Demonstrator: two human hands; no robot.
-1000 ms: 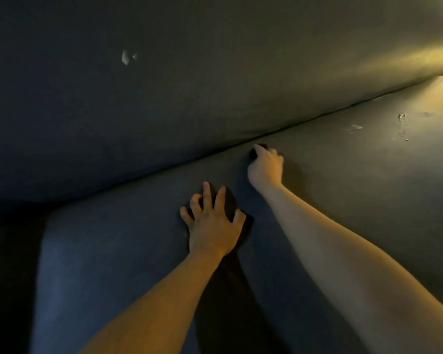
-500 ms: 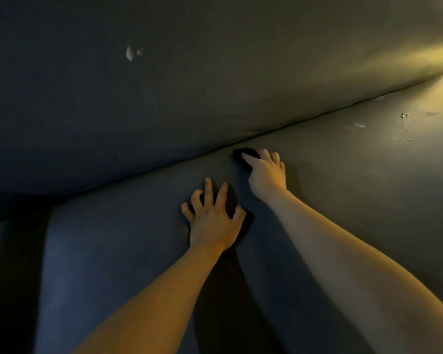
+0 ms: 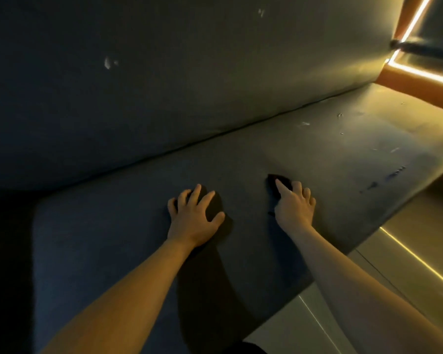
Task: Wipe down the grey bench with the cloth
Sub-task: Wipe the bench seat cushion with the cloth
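two hands on the bench, cloth under the right

the dim grey bench [image 3: 100, 251] is running from lower left up to the right, with its padded backrest [image 3: 164, 93] rising behind the seat. two small pale chips [image 3: 108, 63] are showing on the backrest at the left.

the left hand [image 3: 195, 215] is lying palm down on the seat, fingers spread and thumb out to the side, holding nothing. its forearm is reaching in from the bottom edge.

just to the right, apart from it, the right hand [image 3: 294, 210] is pressing the cloth [image 3: 273, 179] onto the seat. the cloth is dark and bunched, mostly hidden beneath the palm, with one edge poking out ahead of the fingertips. the index finger is stretching forward over it while the other fingers are bending down around it. the cloth is sitting mid-seat, well short of the crease where seat meets backrest.

further right, pale scuffs [image 3: 304, 123] are dotting the seat in warmer light. below the seat's front edge, a glossy floor [image 3: 407, 241] is catching a thin bright line. at the top right, orange trim [image 3: 407, 77] is glowing beside a light strip [image 3: 417, 20].
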